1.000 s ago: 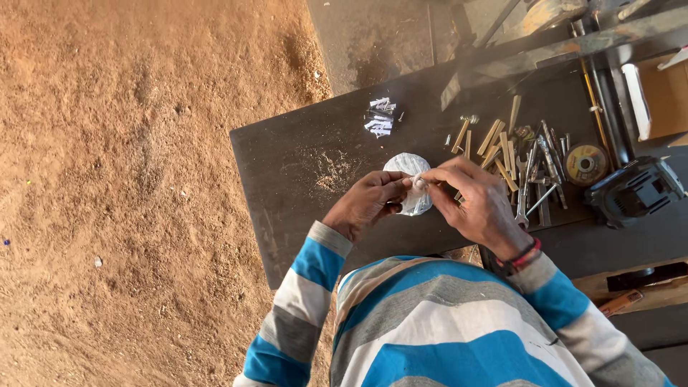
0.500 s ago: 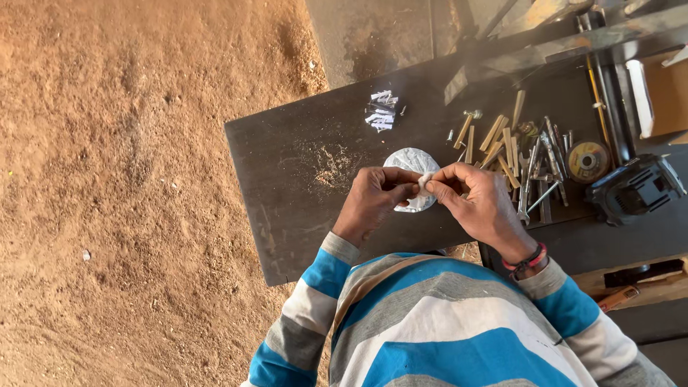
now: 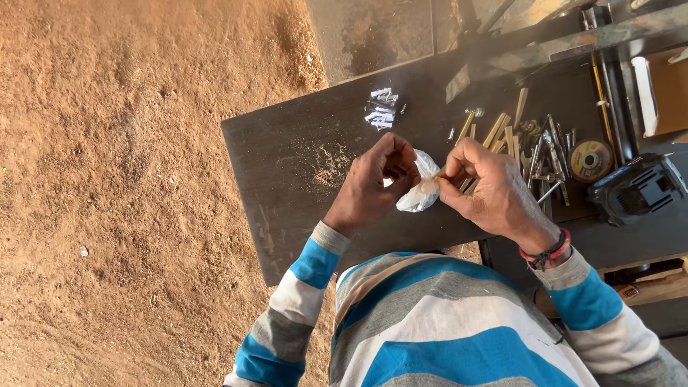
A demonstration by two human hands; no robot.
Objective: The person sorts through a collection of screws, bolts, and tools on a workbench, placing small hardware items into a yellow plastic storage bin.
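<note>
Pinching one small white plastic bag (image 3: 419, 188), left hand (image 3: 376, 185) and right hand (image 3: 489, 190) close fingers on it.

Bare dark tabletop (image 3: 287, 186) lies left; wooden pegs (image 3: 502, 136) and grinder (image 3: 634, 190) crowd right.

Bag (image 3: 419, 193): white, translucent
Bench (image 3: 301, 179): dark brown-black
Sleeves (image 3: 301, 287): blue, grey and white stripes
Bracelet (image 3: 548, 252): red and black
Ground (image 3: 122, 179): orange-brown sawdust
Disc (image 3: 589, 160): yellow and black
</note>
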